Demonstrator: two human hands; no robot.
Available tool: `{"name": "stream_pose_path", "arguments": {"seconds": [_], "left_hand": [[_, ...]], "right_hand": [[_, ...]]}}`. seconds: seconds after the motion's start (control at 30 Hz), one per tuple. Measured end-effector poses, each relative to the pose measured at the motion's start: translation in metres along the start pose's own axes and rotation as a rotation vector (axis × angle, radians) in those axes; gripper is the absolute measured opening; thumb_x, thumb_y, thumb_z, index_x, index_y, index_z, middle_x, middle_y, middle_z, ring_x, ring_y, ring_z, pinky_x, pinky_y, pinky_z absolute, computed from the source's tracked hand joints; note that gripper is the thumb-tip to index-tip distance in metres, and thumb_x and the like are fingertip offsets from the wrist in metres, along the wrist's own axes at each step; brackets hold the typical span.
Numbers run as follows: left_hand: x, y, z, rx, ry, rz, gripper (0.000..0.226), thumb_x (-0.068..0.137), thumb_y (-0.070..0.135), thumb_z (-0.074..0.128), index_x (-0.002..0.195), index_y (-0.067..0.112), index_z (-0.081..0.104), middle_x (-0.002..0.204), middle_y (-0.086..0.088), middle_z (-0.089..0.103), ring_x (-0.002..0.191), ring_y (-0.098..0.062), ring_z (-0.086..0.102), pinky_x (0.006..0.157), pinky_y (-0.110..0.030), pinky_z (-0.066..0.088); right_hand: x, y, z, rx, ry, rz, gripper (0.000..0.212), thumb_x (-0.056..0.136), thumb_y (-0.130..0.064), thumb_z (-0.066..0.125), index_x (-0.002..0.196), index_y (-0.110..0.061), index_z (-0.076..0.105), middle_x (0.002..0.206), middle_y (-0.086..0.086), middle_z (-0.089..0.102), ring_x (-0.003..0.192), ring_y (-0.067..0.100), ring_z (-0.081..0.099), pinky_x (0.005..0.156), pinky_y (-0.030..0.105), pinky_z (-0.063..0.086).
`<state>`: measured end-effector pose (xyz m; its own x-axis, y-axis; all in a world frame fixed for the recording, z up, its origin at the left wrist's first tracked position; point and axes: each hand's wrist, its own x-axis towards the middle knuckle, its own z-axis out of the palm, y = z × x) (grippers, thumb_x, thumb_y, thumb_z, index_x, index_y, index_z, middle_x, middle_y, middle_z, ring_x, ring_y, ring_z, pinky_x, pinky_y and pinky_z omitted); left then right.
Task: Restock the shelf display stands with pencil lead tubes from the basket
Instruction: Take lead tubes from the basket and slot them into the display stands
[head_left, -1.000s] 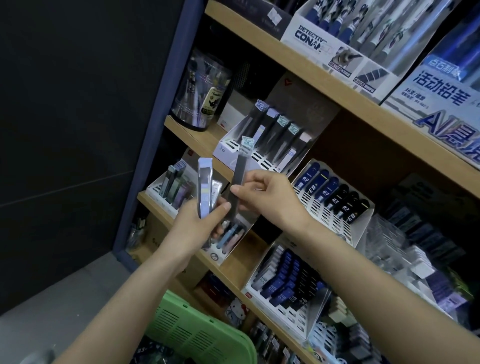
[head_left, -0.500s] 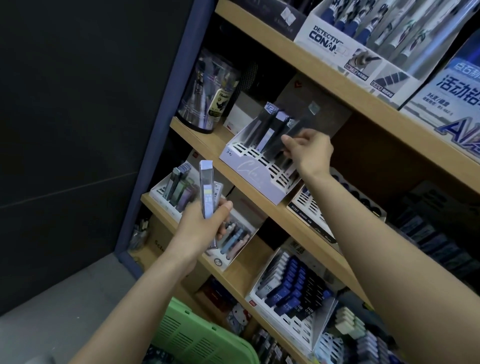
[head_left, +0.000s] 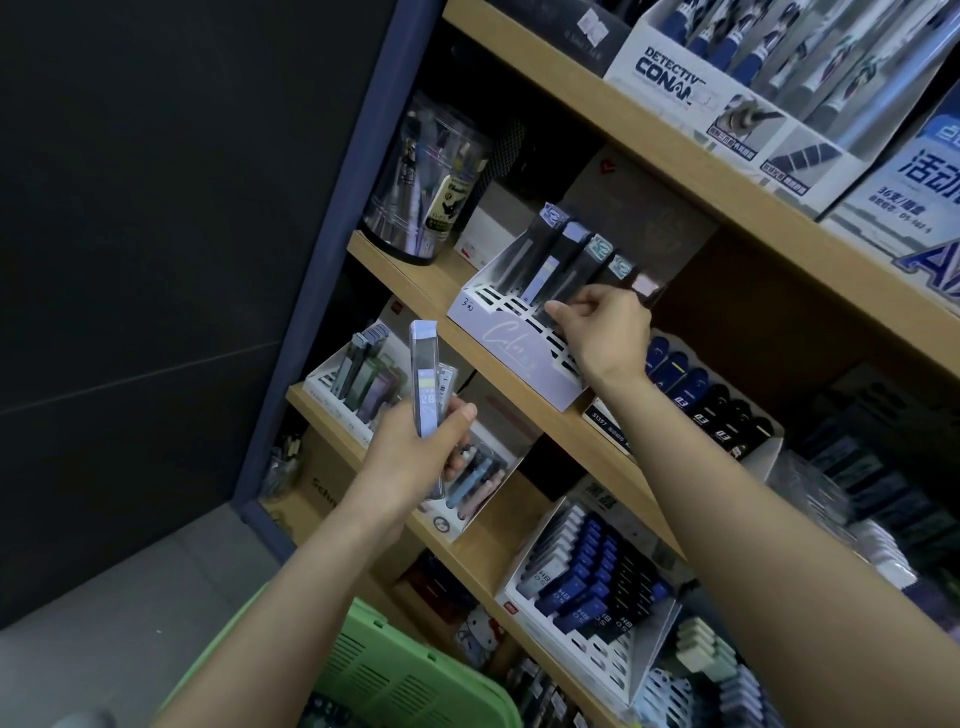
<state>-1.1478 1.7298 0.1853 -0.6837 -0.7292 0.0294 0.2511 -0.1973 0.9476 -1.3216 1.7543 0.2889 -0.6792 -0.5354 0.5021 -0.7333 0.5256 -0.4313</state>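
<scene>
My left hand (head_left: 415, 452) grips two or three pencil lead tubes (head_left: 425, 379) upright in front of the lower shelf. My right hand (head_left: 605, 327) is at the white slotted display stand (head_left: 514, 338) on the middle shelf. Its thumb and forefinger pinch the lower end of a dark lead tube (head_left: 579, 270) that stands in a slot in the stand's back row. Several more tubes (head_left: 540, 254) lean in that row to its left. The green basket (head_left: 410, 670) shows at the bottom edge under my left forearm.
A clear round tub (head_left: 426, 176) stands left of the stand. Below it are more lead stands (head_left: 358, 379) and a rack of blue and black lead boxes (head_left: 597, 587). The top shelf holds pen display boxes (head_left: 717, 98). A dark wall fills the left.
My right hand carried one tube from my left hand up to the white stand, then slid down along the tube to its lower end. My left hand has stayed put with its tubes.
</scene>
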Motion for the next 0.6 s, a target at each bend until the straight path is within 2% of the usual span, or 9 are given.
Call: {"name": "stream_pose_path", "arguments": {"seconds": [0.13, 0.27, 0.37, 0.43, 0.6], "left_hand": [[-0.0006, 0.001, -0.0012, -0.006, -0.001, 0.01, 0.013, 0.095, 0.015, 0.053, 0.084, 0.009, 0.054, 0.064, -0.001, 0.051, 0.044, -0.001, 0.048, 0.048, -0.014, 0.044], [-0.0036, -0.0004, -0.001, 0.017, -0.003, 0.007, 0.013, 0.096, 0.015, 0.052, 0.084, 0.008, 0.053, 0.062, 0.001, 0.05, 0.043, 0.0, 0.047, 0.047, -0.014, 0.043], [-0.0061, -0.003, -0.0011, 0.054, -0.008, 0.004, 0.016, 0.095, 0.015, 0.053, 0.079, 0.011, 0.053, 0.061, 0.002, 0.05, 0.044, -0.001, 0.048, 0.048, -0.018, 0.044], [-0.0071, -0.0046, -0.0016, 0.06, 0.001, -0.002, 0.017, 0.095, 0.014, 0.054, 0.078, 0.011, 0.053, 0.061, 0.001, 0.05, 0.045, -0.002, 0.048, 0.048, -0.019, 0.044], [-0.0082, -0.0047, -0.0038, 0.093, 0.014, -0.01, 0.017, 0.095, 0.016, 0.054, 0.079, 0.011, 0.053, 0.063, -0.002, 0.052, 0.045, -0.005, 0.048, 0.048, -0.017, 0.044]], "right_hand": [[0.0006, -0.0042, -0.0014, -0.052, -0.007, 0.045, 0.023, 0.082, -0.035, 0.071, 0.072, -0.015, 0.069, 0.068, 0.001, 0.07, 0.071, 0.017, 0.067, 0.069, 0.034, 0.055], [0.0012, -0.0074, -0.0024, -0.097, -0.04, 0.103, 0.025, 0.083, -0.039, 0.069, 0.077, -0.014, 0.073, 0.071, 0.002, 0.071, 0.072, 0.018, 0.067, 0.066, 0.033, 0.054], [-0.0011, -0.008, 0.0001, -0.127, -0.063, 0.132, 0.025, 0.082, -0.041, 0.07, 0.074, -0.018, 0.071, 0.072, -0.001, 0.069, 0.075, 0.017, 0.064, 0.058, 0.026, 0.042], [-0.0006, -0.0091, 0.0003, -0.127, -0.065, 0.142, 0.024, 0.082, -0.04, 0.07, 0.071, -0.019, 0.07, 0.073, -0.002, 0.069, 0.077, 0.017, 0.063, 0.06, 0.025, 0.037], [0.0005, -0.0067, -0.0001, -0.054, -0.088, 0.131, 0.026, 0.081, -0.035, 0.072, 0.072, -0.011, 0.072, 0.069, 0.005, 0.07, 0.071, 0.022, 0.067, 0.065, 0.034, 0.055]]}}
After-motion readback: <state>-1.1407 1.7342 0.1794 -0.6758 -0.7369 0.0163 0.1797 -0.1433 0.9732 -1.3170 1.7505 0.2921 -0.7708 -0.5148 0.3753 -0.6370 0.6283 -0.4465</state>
